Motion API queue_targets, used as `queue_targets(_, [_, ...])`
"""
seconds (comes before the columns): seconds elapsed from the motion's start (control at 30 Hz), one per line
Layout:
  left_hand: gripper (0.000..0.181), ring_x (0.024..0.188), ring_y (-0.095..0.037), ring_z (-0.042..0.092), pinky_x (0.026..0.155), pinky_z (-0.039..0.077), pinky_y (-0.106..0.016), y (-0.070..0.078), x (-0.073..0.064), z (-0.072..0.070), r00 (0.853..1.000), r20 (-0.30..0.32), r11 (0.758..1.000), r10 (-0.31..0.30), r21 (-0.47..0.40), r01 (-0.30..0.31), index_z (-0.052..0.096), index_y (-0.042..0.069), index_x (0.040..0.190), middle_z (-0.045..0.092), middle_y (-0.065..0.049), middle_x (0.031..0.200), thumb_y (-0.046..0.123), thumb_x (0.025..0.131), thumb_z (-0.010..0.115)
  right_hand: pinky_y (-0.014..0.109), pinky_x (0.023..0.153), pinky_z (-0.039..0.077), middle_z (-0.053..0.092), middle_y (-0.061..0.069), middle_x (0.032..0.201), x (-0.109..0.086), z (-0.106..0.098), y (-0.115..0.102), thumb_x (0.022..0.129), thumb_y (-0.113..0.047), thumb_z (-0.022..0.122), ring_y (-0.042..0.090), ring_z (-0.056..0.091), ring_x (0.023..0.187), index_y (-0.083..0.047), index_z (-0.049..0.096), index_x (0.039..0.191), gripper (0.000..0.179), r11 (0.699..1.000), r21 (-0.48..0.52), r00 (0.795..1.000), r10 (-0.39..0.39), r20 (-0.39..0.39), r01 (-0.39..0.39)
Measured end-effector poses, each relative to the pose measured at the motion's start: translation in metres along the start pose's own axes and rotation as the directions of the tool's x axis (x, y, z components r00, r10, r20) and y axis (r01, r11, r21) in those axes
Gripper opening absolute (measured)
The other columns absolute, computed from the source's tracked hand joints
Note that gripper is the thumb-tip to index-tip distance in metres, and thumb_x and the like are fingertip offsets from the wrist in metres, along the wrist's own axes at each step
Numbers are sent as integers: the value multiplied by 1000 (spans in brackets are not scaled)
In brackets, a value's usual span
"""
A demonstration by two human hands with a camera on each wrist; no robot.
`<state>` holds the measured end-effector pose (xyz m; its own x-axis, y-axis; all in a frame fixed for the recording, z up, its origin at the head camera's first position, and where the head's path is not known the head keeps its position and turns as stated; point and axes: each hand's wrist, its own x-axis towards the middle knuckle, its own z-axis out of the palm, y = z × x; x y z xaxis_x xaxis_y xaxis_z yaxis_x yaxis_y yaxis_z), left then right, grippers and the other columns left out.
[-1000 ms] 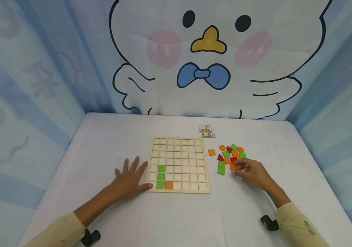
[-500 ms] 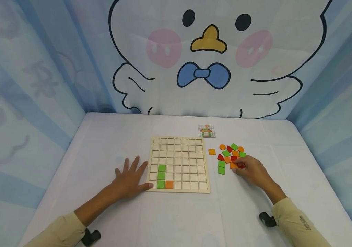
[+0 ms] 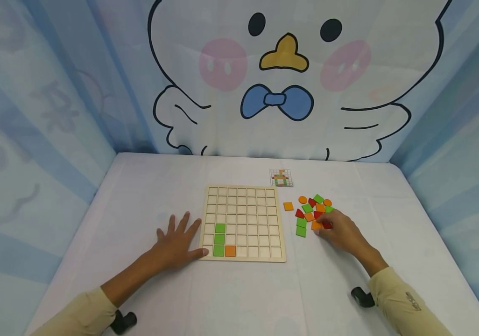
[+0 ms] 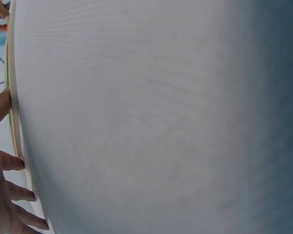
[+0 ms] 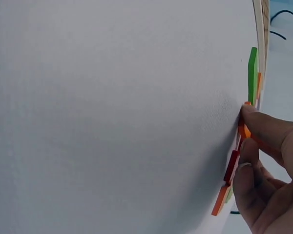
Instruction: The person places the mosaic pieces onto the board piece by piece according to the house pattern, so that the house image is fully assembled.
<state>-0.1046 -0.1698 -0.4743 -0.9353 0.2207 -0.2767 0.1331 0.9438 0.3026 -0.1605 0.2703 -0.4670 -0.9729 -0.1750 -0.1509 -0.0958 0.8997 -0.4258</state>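
Note:
My left hand [image 3: 174, 247] lies flat with fingers spread on the table, its thumb on the lower left corner of a wooden grid board [image 3: 253, 228]. Set in the board are a column of three green square tiles [image 3: 219, 239] and one orange square tile [image 3: 230, 251]. Right of the board, my right hand [image 3: 342, 231] pinches an orange tile [image 3: 316, 225] at the near edge of a loose pile. The right wrist view shows the thumb [image 5: 263, 124] at that tile's near edge, a curled finger [image 5: 249, 152] opposite. A red tile [image 3: 327, 225] peeks out beneath the hand.
The pile holds several green, red and orange pieces, among them an orange round piece [image 3: 302, 199] and two green squares [image 3: 301, 227] at its left. A lone orange square [image 3: 288, 206] sits nearer the board. Behind is a small pattern card [image 3: 281, 178].
My right hand has shifted slightly left and away from me, its fingers closing on the orange tile. More of the red tile beneath shows. The left hand has stayed put.

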Motion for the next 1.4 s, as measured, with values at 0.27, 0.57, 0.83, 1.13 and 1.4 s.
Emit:
queue_targets(0.27, [91,146,-62,8,99,18,-87,1,-1,-1,1000,2,1000,-2,-6,2,32,13,158,14,-24,166,59,88,66,51,92,54,68,14,112,-5,3,-2,88,-13,78,28,59,99,-5,71,114,29,1000,13,1000,-25,-12,26])
queue_targets(0.57, [90,147,-62,8,100,17,-86,1,0,0,1000,8,1000,-4,-7,4,32,13,158,14,-24,166,59,88,66,32,80,56,70,8,104,-9,-4,1,88,-7,76,22,57,91,-7,73,113,26,994,69,996,-89,4,88])
queue_targets(0.83, [91,146,-62,8,100,18,-86,0,0,1,1000,6,1000,3,-6,-3,32,12,158,15,-25,166,60,88,66,20,67,48,65,-1,90,-9,-7,3,90,-5,72,15,53,80,-12,68,124,35,980,112,980,-175,94,164])
queue_targets(1.13, [92,145,-64,9,99,19,-87,-3,2,2,1000,-6,1000,17,-3,-17,33,11,157,16,-27,165,63,88,65,21,61,47,65,-1,91,-11,-3,-1,89,-9,75,13,52,75,-12,71,116,28,967,160,970,-215,110,197])
queue_targets(1.4, [92,145,-63,9,99,19,-87,-4,1,2,1000,-4,1000,16,2,-16,32,11,157,16,-26,165,63,88,65,22,57,50,67,1,90,-10,-1,-7,89,-12,76,12,54,63,-9,70,115,27,953,245,972,-208,106,178])
